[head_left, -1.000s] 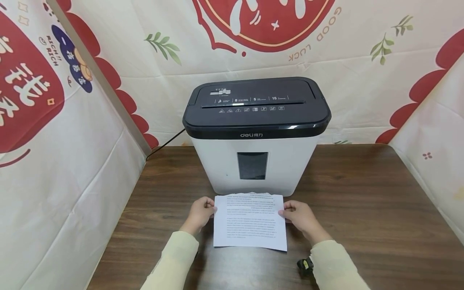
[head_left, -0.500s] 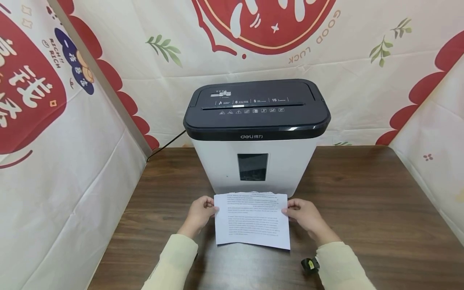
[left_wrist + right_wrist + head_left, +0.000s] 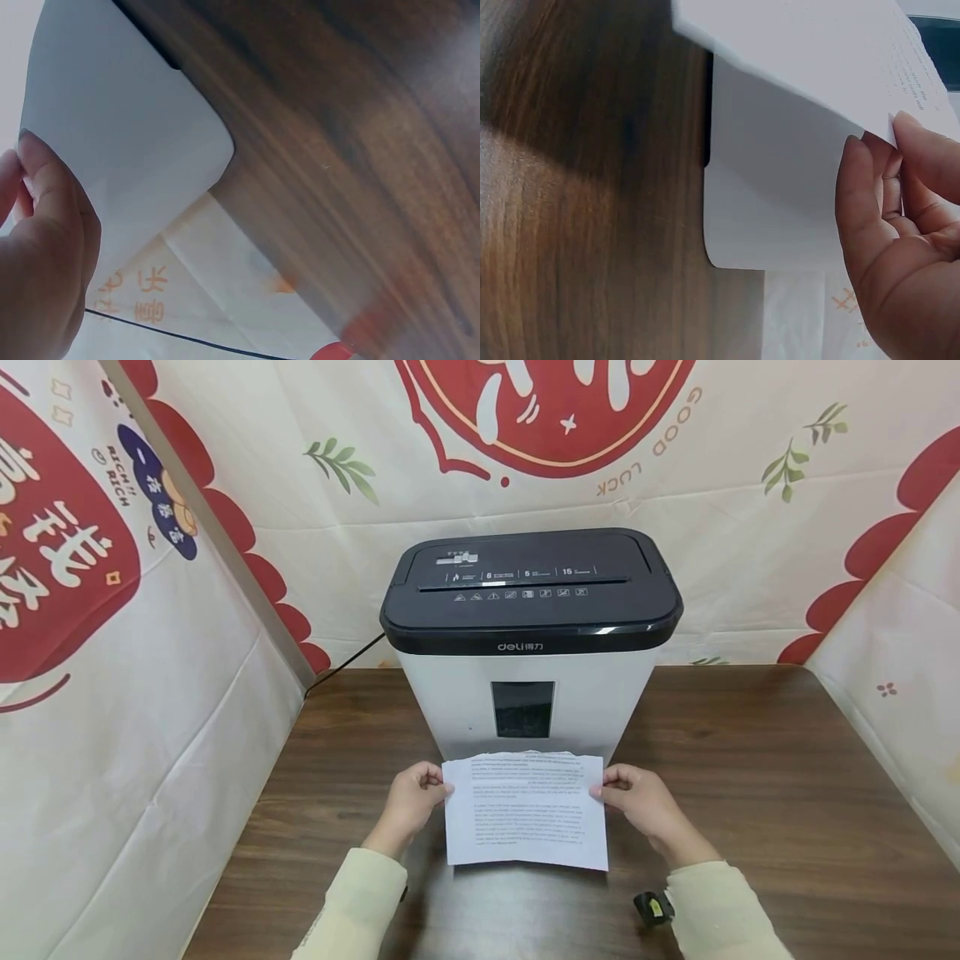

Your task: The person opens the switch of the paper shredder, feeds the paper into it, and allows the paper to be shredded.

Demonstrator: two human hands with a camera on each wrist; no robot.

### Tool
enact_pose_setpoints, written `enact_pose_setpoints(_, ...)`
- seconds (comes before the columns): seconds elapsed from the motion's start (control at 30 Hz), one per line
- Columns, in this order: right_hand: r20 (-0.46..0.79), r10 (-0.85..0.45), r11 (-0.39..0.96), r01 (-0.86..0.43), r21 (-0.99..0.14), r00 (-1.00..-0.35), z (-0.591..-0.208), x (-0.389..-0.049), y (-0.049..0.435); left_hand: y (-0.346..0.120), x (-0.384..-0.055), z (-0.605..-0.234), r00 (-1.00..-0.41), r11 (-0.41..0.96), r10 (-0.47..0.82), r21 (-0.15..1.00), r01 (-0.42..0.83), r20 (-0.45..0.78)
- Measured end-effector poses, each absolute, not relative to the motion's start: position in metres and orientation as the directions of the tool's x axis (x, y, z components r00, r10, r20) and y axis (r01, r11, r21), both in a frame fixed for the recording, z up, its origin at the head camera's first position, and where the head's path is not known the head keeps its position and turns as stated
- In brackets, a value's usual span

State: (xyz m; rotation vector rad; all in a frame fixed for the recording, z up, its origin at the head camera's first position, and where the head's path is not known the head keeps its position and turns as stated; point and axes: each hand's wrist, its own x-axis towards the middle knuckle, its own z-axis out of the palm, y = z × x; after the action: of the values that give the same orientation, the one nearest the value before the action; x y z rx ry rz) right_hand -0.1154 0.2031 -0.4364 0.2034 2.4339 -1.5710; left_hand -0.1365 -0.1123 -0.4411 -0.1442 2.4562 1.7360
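Observation:
A printed sheet of paper (image 3: 525, 814) with a ragged, torn-looking far edge is stretched between my two hands, in front of the shredder. My left hand (image 3: 412, 797) pinches its left edge between thumb and fingers. On the opposite edge, my right hand (image 3: 641, 802) pinches it the same way. Behind the sheet stands a white paper shredder (image 3: 600, 702) with a black top; a long feed slot (image 3: 525, 583) crosses that top. The right wrist view shows the sheet (image 3: 810, 52) held apart from the tabletop, its near edge slightly bent. In the left wrist view, the shredder's white body (image 3: 135, 127) lies beyond my fingers.
A brown wooden table (image 3: 750, 760) bears the shredder. Its black cord (image 3: 348, 660) runs off to the left. Printed cloth (image 3: 675, 510) hangs behind and on both sides. A small black device (image 3: 654, 908) sits by my right sleeve.
The sheet has risen slightly towards the camera and looks wider. My right hand has shifted right with its edge, while my left hand has barely moved. The view has tilted a little.

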Motion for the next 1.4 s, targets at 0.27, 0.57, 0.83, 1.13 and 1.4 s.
enact_pose_setpoints(0.27,-0.250,-0.015,0.389,0.224,-0.894,-0.968,-0.426,-0.113,0.205,-0.111,-0.135,-0.429,-0.990,0.328,0.005,0.936,-0.132,-0.141)
enact_pose_setpoints(0.57,-0.239,-0.016,0.341,0.220,-0.914,-0.971,-0.416,-0.112,0.206,-0.113,-0.132,-0.414,-0.992,0.355,0.026,0.929,-0.107,-0.125)
enact_pose_setpoints(0.83,-0.210,-0.015,0.338,0.193,-0.921,-0.978,-0.406,-0.111,0.205,-0.116,-0.129,-0.401,-0.997,0.344,0.033,0.937,-0.053,-0.069)
enact_pose_setpoints(1.13,-0.199,-0.016,0.329,0.183,-0.927,-0.980,-0.391,-0.108,0.205,-0.117,-0.128,-0.385,-0.998,0.367,0.027,0.929,-0.049,-0.063)
enact_pose_setpoints(1.4,-0.178,-0.013,0.350,0.162,-0.923,-0.984,-0.381,-0.106,0.206,-0.118,-0.126,-0.377,-0.999,0.353,0.021,0.935,-0.024,-0.034)
